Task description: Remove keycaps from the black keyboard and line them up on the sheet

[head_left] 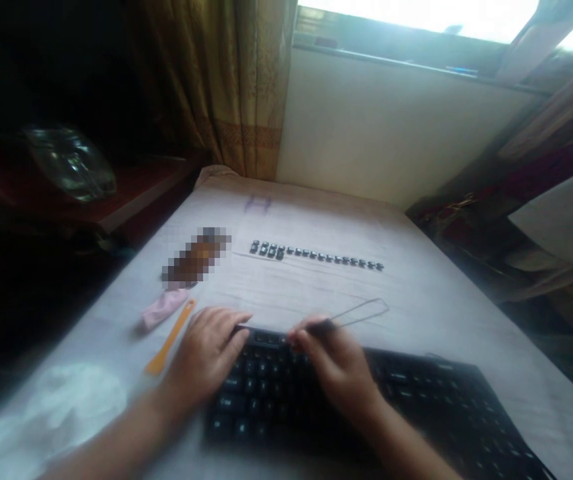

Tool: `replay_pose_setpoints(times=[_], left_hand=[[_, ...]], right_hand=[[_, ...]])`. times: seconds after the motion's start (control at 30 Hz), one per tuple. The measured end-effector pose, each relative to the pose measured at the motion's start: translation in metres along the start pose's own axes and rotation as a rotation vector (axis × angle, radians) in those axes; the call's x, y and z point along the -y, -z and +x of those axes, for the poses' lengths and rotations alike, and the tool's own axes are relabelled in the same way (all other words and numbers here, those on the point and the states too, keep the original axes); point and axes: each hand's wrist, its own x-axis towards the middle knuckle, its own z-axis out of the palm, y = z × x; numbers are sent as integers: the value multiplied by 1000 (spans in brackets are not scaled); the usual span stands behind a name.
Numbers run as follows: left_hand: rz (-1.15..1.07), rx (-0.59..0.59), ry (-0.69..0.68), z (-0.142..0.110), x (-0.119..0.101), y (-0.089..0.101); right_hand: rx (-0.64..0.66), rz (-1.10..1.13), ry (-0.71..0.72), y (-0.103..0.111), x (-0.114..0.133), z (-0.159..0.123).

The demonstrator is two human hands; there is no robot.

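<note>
A black keyboard lies on the cloth-covered surface in front of me, with some key spots along its top row looking bare. My left hand grips its upper left corner, thumb on the top face and fingers along the back edge. My right hand is over the top row, fingers closed around the dark handle of a wire keycap puller. Its wire loop points up and right, away from the keys. The right fingertips are at the top row; whether they touch a key is blurred. Removed keycaps stand in a line beyond the keyboard, doubled at the left end.
Left of the keyboard lie an orange flat scraper, a pink cloth, a pixelated brown item and a whitish bundle. A glass container is on the dark red furniture at left. Curtain and wall bound the far side.
</note>
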Motion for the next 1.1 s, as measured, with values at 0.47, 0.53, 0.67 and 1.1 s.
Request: replay_pose_setpoints(times=[0.47,0.53,0.67,1.1], left_hand=[[-403,174,224,1,-35,4],[-429,185,285,2,-36,4],[-479,214,402,4,-36,4],[-638,297,499,-1,-28,4]], right_hand=[[18,-29,213,-17,10,-8],[-15,-34,228,-19,8,-7],[-66,-25,273,-16,9,-6],[172,-483,288,-13,-1,-3]])
